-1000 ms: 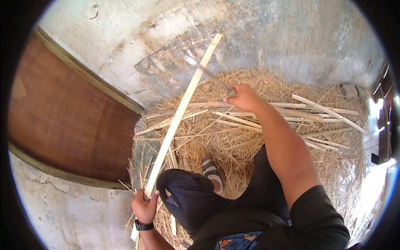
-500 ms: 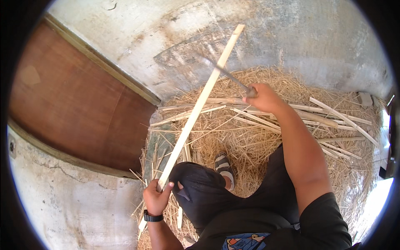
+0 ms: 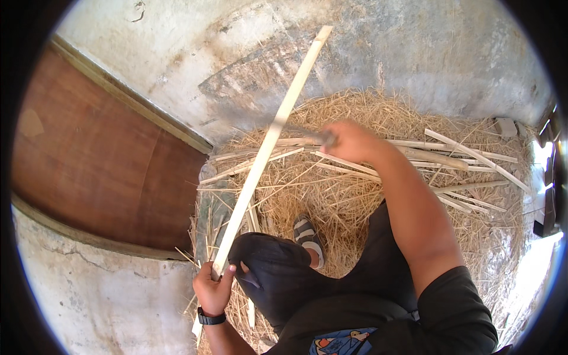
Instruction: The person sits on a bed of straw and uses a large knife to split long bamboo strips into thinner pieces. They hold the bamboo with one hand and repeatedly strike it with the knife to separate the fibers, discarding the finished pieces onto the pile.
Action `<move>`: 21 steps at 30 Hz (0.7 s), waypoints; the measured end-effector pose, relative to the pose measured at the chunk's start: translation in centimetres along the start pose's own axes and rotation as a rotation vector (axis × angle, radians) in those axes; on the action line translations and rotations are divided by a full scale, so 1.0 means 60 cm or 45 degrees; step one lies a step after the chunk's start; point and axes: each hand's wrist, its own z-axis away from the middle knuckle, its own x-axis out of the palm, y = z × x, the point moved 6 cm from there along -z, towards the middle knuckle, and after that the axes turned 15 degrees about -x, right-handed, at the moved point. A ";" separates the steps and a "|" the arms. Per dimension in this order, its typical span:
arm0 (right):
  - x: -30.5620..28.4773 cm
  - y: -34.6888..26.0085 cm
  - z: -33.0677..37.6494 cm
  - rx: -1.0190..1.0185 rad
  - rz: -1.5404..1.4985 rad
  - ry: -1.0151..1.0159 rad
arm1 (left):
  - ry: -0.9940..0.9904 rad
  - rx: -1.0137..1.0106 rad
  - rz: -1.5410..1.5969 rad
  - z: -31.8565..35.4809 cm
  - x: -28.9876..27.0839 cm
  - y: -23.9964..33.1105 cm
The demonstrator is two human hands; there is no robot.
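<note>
Long strip (image 3: pixel 269 142): pale split cane, running from beside the knee up toward the wall, slanting over the straw heap (image 3: pixel 355 195).
Left hand (image 3: pixel 214 288): fist wrapped around the strip's near end.
Right hand (image 3: pixel 349 141): closed on a blurred tool; kind unclear.
Handling: likely light, springy, splintery along the edges; best gripped low, as it is.
</note>
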 end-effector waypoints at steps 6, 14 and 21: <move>0.028 -0.007 -0.002 0.031 -0.005 -0.002 | -0.042 0.052 -0.006 0.017 0.016 0.064; 0.040 0.026 -0.013 -0.059 -0.090 -0.022 | 0.002 0.045 -0.001 -0.005 0.012 0.012; 0.057 0.039 -0.017 -0.035 -0.170 0.152 | -0.058 -0.091 0.116 0.005 0.022 -0.015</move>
